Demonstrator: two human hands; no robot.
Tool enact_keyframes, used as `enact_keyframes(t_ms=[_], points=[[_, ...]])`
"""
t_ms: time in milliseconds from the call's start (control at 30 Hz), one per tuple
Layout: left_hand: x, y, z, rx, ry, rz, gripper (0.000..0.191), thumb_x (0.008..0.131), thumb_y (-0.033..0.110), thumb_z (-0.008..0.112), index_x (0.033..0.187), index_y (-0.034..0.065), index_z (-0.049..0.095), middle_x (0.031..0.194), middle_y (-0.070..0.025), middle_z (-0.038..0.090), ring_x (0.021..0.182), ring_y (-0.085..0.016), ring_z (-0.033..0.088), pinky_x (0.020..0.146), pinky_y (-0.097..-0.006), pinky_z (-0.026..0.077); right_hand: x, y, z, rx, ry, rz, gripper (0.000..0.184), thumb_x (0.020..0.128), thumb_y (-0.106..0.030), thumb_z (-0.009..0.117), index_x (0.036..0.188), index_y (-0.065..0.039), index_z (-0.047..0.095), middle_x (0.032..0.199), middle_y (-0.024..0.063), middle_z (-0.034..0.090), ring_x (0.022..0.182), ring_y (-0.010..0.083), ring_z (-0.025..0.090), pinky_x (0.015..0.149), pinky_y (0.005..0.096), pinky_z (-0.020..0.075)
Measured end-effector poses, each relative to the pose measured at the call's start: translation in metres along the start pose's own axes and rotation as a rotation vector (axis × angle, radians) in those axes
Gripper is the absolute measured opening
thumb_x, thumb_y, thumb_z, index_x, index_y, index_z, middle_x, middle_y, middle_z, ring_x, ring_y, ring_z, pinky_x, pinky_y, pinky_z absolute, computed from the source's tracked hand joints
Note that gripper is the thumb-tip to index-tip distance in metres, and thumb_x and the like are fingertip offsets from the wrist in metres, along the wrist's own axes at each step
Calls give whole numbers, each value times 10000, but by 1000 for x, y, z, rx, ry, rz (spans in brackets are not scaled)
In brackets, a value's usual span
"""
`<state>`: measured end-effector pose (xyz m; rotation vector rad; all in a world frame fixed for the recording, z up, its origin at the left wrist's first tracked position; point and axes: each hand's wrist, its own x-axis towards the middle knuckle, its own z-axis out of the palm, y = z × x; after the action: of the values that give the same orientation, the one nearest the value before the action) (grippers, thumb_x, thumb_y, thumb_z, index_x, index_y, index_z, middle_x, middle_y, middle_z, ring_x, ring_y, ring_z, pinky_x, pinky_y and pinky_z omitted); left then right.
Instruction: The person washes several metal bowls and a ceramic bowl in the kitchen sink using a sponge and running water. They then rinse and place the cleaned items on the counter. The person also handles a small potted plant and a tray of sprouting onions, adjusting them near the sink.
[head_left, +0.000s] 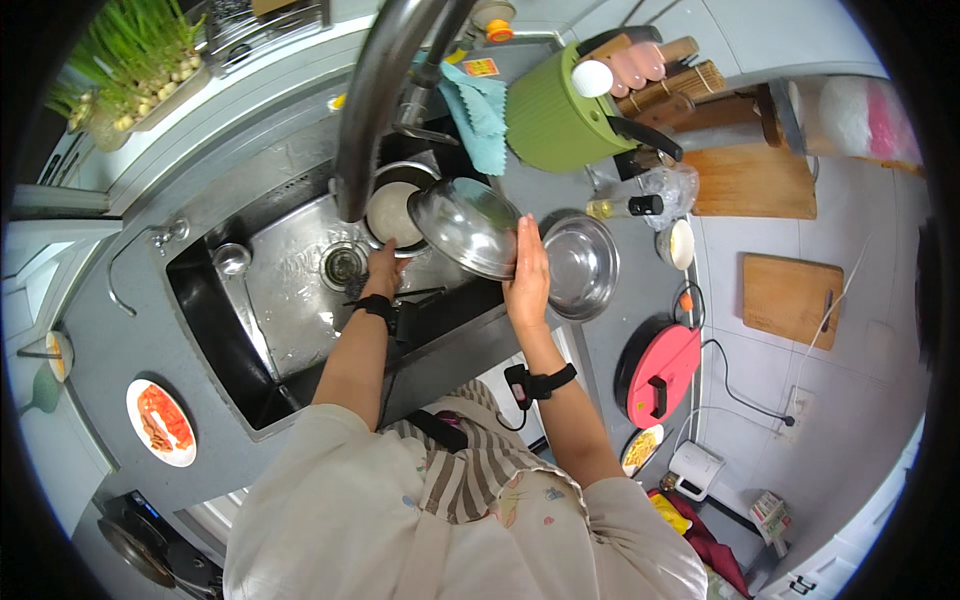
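My right hand (529, 274) holds a shiny stainless steel bowl (465, 225), tilted above the right side of the sink (292, 300). Its fingers lie straight along the bowl's edge, the thumb hidden. Down in the sink, my left hand (385, 271) grips the near rim of a round metal pot (409, 169). Something pale and cloudy (394, 214) fills that pot; the tilted bowl covers part of it. Just left of my left hand is the drain strainer (343, 264). A steel ladle (247, 307) leans along the sink's left side.
The faucet (360, 112) arches over the sink. Another steel basin (581, 268) stands on the counter at right, near an oil bottle (624, 206) and a green utensil bucket (559, 112). A teal cloth (476, 112) hangs behind. A plate of chopped red food (161, 422) sits at left.
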<state>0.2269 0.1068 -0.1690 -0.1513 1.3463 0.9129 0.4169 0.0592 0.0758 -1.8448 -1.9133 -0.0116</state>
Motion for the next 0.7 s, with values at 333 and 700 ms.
enact_keyframes(t_ms=[333,700], points=[[-12,15,-56,473,202,203,406,829,180,660,1070,-129,555,963,-198,619,698,-284,655,485,-351,586,-68,59,-53,902,309,1131,294,889,-82,580,1153,31,519,1046,110,615,819,207,642,658,343,596],[-35,54,-62,613,64,179,322,802,11,560,1085,-124,489,954,-168,597,659,-321,656,524,-435,627,-83,62,-83,1491,-9,1622,646,866,-534,593,1011,96,595,857,176,671,711,274,684,620,303,589]])
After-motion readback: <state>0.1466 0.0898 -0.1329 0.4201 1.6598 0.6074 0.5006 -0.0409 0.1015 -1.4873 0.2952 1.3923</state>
